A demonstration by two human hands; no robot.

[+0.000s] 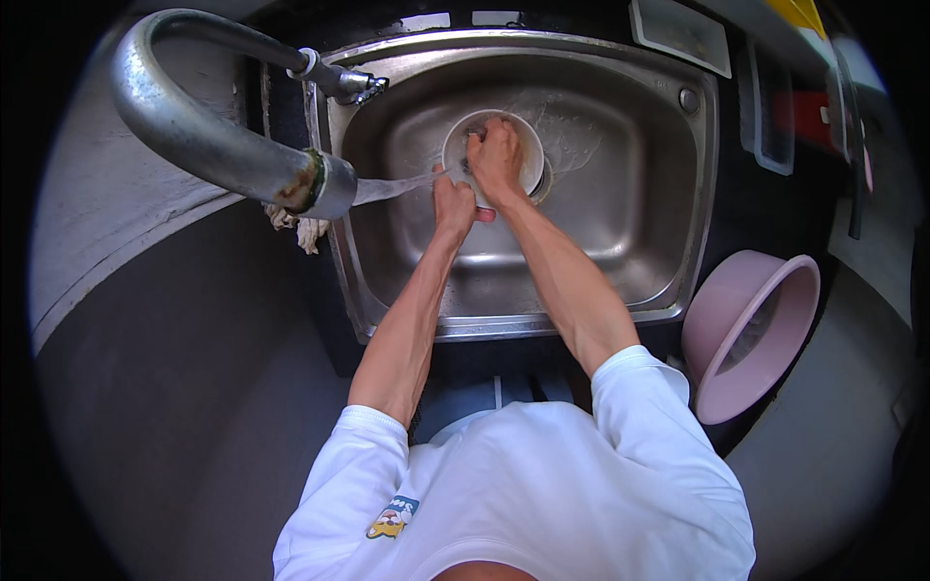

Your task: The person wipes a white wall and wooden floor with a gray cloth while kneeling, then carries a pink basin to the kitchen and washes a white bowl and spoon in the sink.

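A round white bowl (538, 149) is held over the basin of a stainless steel sink (508, 290), near its middle. Around the bowl's near left rim, my left hand (455, 203) is closed, fingertips showing below it. Inside the bowl is my right hand (498, 156), its fingers bent over a dark scrubber, mostly hidden, that looks like a wire scouring pad (476, 133). From the curved metal faucet (338, 190) on the left, a stream of water (392, 189) runs towards the bowl and my left hand. The drain is partly hidden behind the bowl's right side.
A pink plastic basin (755, 338) stands tilted right of the sink. Behind, at the right, are a shallow translucent tray (681, 38) and a clear plastic container (770, 116). A pale cloth (311, 234) hangs by the sink's left edge, under the large faucet neck.
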